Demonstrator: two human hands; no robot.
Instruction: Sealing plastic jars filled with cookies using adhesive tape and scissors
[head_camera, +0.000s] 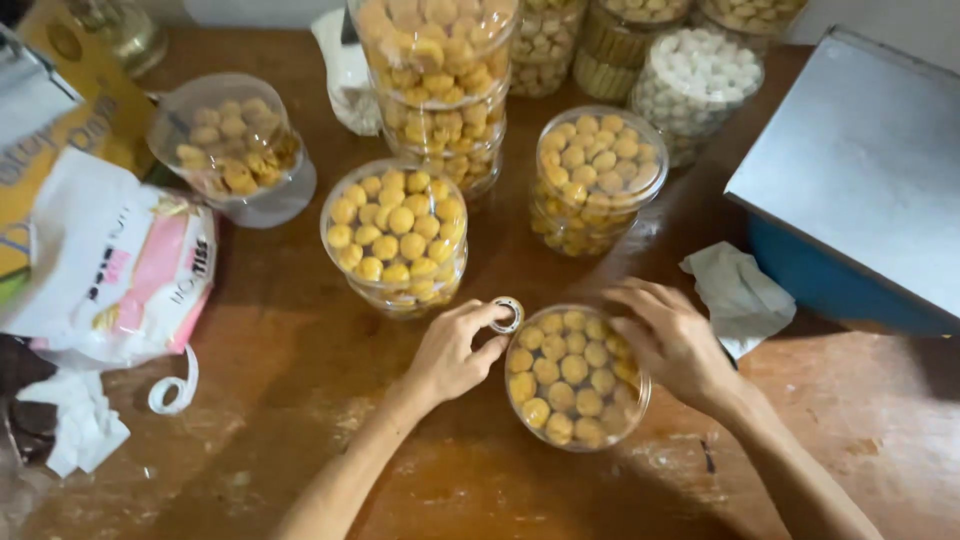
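Note:
A round clear container of yellow cookies (572, 378) stands on the wooden table (300, 400) near me. My left hand (455, 350) is at its left rim and pinches a small roll of clear tape (508, 314) between thumb and fingers. My right hand (672, 340) rests on the container's right rim, fingers curled over the lid edge.
Several more clear tubs of cookies stand behind: one (397, 232), another (595, 176), a stack (440, 80), a tilted one (232, 148). A white and pink plastic bag (120, 270) lies left, crumpled tissue (738, 292) right, a blue box with grey lid (860, 180) far right.

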